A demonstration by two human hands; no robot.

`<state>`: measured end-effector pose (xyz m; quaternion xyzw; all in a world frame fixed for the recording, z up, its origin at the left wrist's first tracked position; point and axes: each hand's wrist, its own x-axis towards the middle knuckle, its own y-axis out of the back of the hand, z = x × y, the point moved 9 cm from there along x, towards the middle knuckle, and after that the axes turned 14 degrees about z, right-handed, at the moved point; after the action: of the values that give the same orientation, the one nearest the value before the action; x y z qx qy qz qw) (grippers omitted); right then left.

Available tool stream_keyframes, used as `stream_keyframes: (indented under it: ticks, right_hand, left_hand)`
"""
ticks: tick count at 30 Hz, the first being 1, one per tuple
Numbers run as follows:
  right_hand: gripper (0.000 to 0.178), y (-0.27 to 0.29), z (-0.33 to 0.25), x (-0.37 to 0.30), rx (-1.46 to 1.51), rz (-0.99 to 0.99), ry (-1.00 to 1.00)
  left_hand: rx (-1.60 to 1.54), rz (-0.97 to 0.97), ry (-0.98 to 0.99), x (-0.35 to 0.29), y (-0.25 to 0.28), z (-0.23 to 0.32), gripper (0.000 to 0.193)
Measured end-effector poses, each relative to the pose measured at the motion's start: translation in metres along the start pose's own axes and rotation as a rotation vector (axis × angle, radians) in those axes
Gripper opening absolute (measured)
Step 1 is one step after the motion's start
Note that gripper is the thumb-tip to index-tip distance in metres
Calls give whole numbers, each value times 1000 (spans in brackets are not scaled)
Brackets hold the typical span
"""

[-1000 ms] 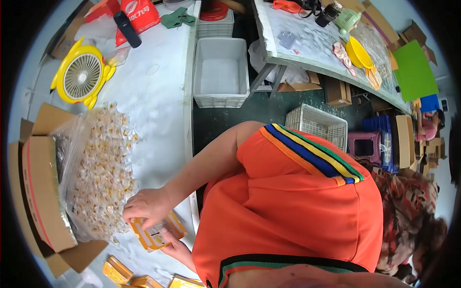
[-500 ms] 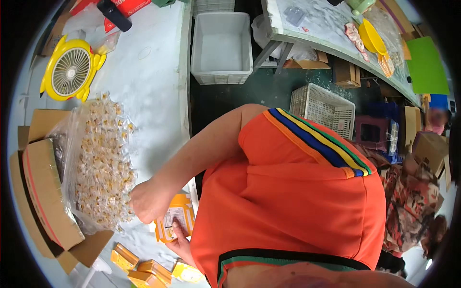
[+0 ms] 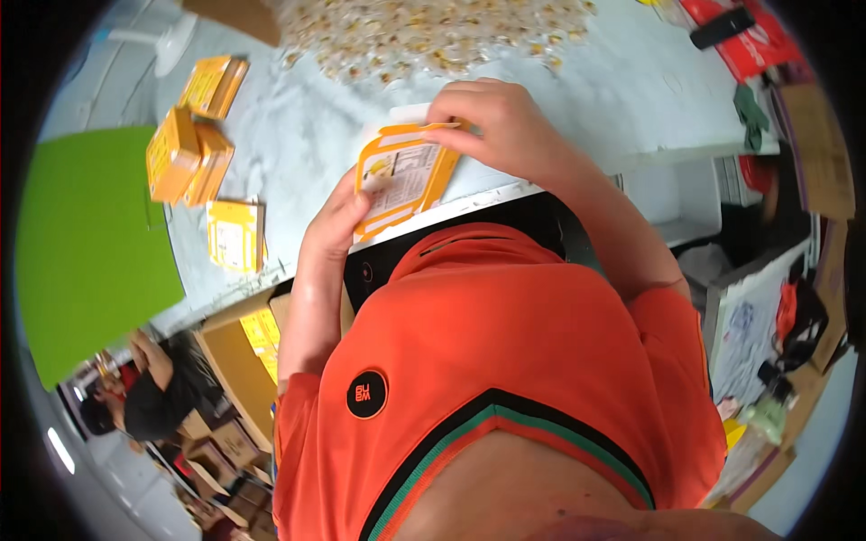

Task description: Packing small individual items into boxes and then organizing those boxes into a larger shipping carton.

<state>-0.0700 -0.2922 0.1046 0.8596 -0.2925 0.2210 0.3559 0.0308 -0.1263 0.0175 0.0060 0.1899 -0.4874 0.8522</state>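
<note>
A yellow-and-white cardboard box (image 3: 403, 176) is tilted up near the table's front edge, its printed panel facing me. My left hand (image 3: 336, 216) grips its left side, the thumb lying on the panel. At the box's far right end, my right hand (image 3: 498, 124) pinches the edge beside a raised white flap (image 3: 410, 114). Whether anything is inside the box cannot be seen. Just beyond my right hand spreads a pile of small clear-wrapped pieces (image 3: 433, 41) with yellow-brown bits in them.
Several yellow boxes (image 3: 213, 87) stand at the left of the table (image 3: 298, 117), beside a green panel (image 3: 95, 252). Under the table is a carton (image 3: 236, 356) holding yellow packs. A grey bin (image 3: 669, 200) is on the right. Another person (image 3: 149, 397) is at the lower left.
The view has swung round toward the box. My right hand has come from the edge of the wrapped pieces to the box's end. My left hand still holds the box, now raised and tilted.
</note>
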Motion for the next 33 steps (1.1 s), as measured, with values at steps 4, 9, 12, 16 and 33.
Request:
stream_keyframes:
  ticks: [4,9,12,16,33]
  right_hand:
    - [11,-5,-1,0,8,-2,29]
    - [15,-33,21,8,218,-46,-19]
    - [16,-39,22,9,224,-60,2]
    - [23,-15,25,-2,209,-21,-52]
    - [56,-14,30,17,117,-131,69]
  left_hand:
    - [-191,78,127,-2,26,-33,103]
    - [-138,312,151,4,58,-57,96]
    - [13,338,143,8,61,-62,93]
    - [154,321,116,9,57,-57,89]
    - [497,339,114,11,72,-31,74]
